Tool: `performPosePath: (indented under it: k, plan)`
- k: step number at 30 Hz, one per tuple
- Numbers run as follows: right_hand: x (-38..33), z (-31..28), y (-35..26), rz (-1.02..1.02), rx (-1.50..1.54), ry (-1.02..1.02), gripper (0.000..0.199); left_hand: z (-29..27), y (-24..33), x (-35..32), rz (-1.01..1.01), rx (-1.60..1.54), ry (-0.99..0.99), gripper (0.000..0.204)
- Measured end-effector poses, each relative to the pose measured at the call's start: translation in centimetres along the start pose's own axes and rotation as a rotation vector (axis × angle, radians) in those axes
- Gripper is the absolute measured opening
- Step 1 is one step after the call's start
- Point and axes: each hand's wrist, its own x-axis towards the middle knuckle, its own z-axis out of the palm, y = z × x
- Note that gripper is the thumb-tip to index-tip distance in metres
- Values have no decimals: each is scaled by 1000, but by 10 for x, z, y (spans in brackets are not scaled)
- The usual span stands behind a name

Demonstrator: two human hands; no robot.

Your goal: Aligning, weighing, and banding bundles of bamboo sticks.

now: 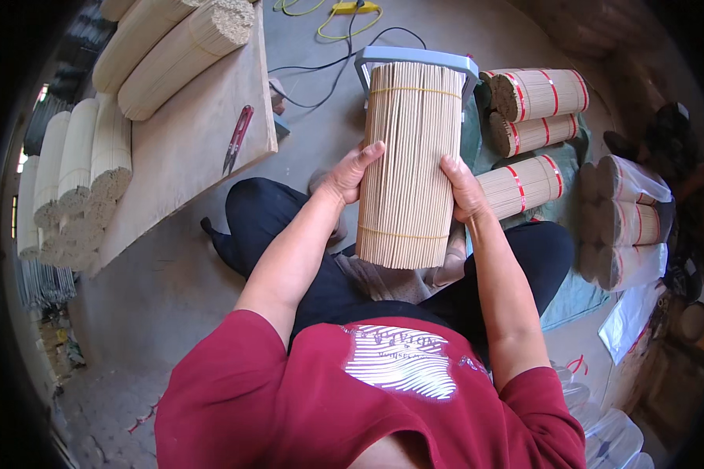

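Between my two hands is a thick bundle of thin wooden sticks (411, 164), with a yellow band near its top and another near its bottom. My left hand (352, 173) grips its left side, thumb lying on the front. On the opposite side, my right hand (465, 187) is closed against the sticks, thumb up along the edge. The fingers of both hands are partly hidden behind the bundle. Just past its top end a blue-grey frame (414, 55) with a raised bar is partly covered by the sticks.
On the left, a wooden board (203, 117) carries banded stick bundles (188, 55) and red-handled thread snips (239, 139). Red-strapped bundles (551, 94) lie on a green sheet (575, 301) to the right, beside plastic-wrapped bundles (630, 223). Cables (328, 86) cross the floor ahead.
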Motion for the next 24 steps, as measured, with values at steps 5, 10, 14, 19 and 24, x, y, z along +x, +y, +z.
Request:
performPosePath:
  k: [5,10,14,19,24]
  plan:
    - [34,-7,8,18,10,54,95,-32,8,32,-54,-3,-102,93]
    - [83,-27,28,-37,-39,32,95,-61,-9,77,15,77,10,90]
    - [107,-45,40,3,-26,40,93,-78,-15,100,-77,-29,-36,90]
    - [106,-41,24,113,-10,123,86,-74,-16,113,-126,-89,-2,82]
    - [112,-47,21,146,17,162,73,-76,-22,131,-161,-149,-3,75]
